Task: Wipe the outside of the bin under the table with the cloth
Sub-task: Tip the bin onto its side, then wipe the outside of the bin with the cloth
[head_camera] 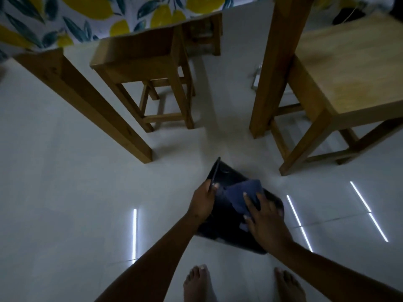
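A black bin (226,225) lies tilted on its side on the white tiled floor, its open rim pointing away from me toward the table. My left hand (204,200) grips the bin's rim at its left edge. A dark blue cloth (242,194) is spread over the bin's upper side. My right hand (265,219) presses flat on the near part of the cloth, fingers apart, holding it against the bin's outer wall.
A wooden table leg (91,105) slants at the left and another (272,68) stands at the right. A wooden stool (148,68) sits under the lemon-print tablecloth (72,16); a second stool (349,68) is at the right. My bare feet (198,284) are at the bottom.
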